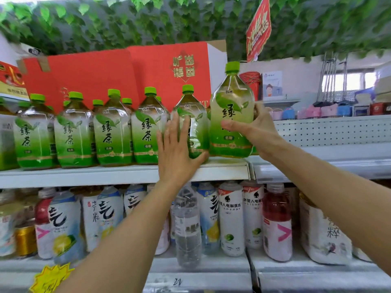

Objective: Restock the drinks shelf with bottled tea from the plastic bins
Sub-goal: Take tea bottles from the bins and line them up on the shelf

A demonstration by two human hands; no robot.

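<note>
A row of green tea bottles [112, 132] with green caps stands along the upper shelf [84, 176]. My right hand [256, 127] grips a large green tea bottle [231, 111] at the right end of the row, its base at the shelf's front edge. My left hand [177, 151] lies flat, fingers straight, against the neighbouring green tea bottle [195, 121] just left of it. The plastic bins are out of sight.
Red cartons [118, 75] stand behind the tea row. The lower shelf [201, 269] carries several mixed drink bottles. A perforated white shelf back [330, 130] and small boxed goods sit to the right. Fake leaves and a red sign [259, 30] hang overhead.
</note>
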